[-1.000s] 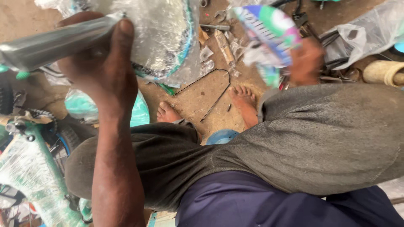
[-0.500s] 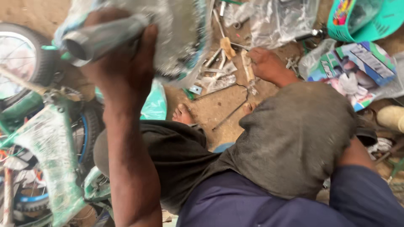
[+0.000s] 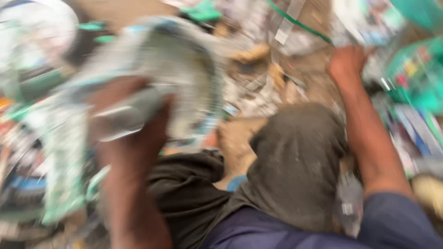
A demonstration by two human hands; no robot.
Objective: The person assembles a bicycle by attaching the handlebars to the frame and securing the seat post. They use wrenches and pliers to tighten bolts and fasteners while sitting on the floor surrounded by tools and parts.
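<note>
Grey metal tube (image 3: 127, 115) clamped in our left hand (image 3: 131, 138), plastic-wrapped; right hand (image 3: 347, 62) reaches into floor clutter, grip too blurred to tell. Mid-assembly, w/ steadier aim needed.

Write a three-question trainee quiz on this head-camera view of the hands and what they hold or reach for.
1. True or false: the left hand is wrapped around a grey tube.
2. Which way does the right hand reach? A) forward, to the clutter on the ground B) back, onto the knee C) across, onto the tube
3. Fill in: plastic-wrapped bicycle parts sit behind the ___ hand.

Key: 1 true; 2 A; 3 left. The picture is heavily blurred, so what the right hand touches cannot be told.
</note>
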